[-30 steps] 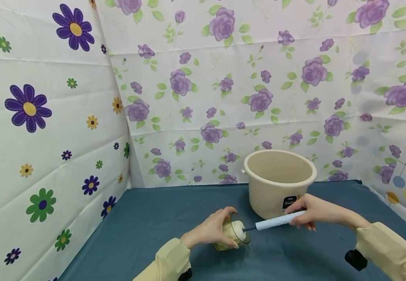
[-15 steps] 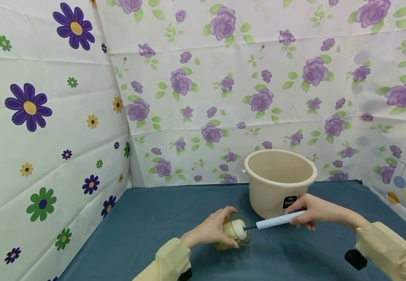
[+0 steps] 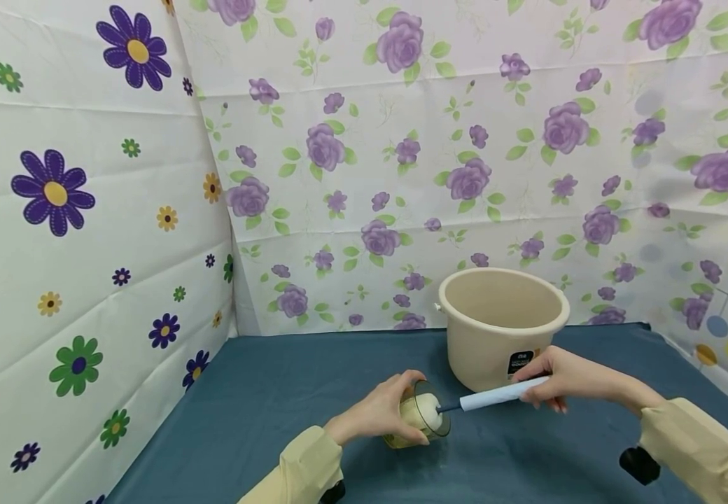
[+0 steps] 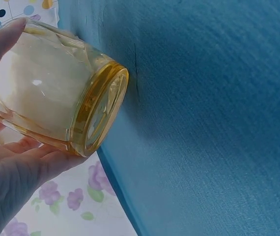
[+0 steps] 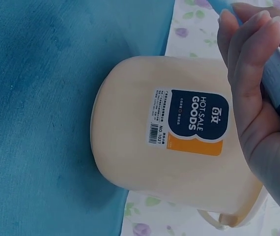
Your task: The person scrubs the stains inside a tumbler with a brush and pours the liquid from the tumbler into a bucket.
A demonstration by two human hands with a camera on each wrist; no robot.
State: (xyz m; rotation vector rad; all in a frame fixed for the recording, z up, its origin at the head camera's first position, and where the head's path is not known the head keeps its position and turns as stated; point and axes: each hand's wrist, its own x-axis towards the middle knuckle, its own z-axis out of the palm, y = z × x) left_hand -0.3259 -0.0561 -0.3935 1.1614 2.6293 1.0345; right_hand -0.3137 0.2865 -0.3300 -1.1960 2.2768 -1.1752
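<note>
My left hand [image 3: 379,413] grips an amber-tinted glass cup [image 4: 46,83], tilted on its side with its mouth toward the right. A white sponge head [image 3: 428,410] sits inside the cup. From it a dark stem runs to the pale blue handle [image 3: 493,397] of a cup brush, which my right hand [image 3: 556,381] pinches near the far end. In the left wrist view the cup's thick base [image 4: 100,108] faces the blue cloth. The right wrist view shows my fingers [image 5: 255,64] curled round the handle.
A beige bucket [image 3: 465,350] with a dark label [image 5: 199,115] stands just behind the brush, close to my right hand. Blue cloth [image 3: 263,392] covers the table. Flowered sheets [image 3: 339,175] hang behind it and along the left side.
Almost nothing differs. Both hands keep their hold on the cup and the brush, with only a very slight shift of the brush handle to the right.
</note>
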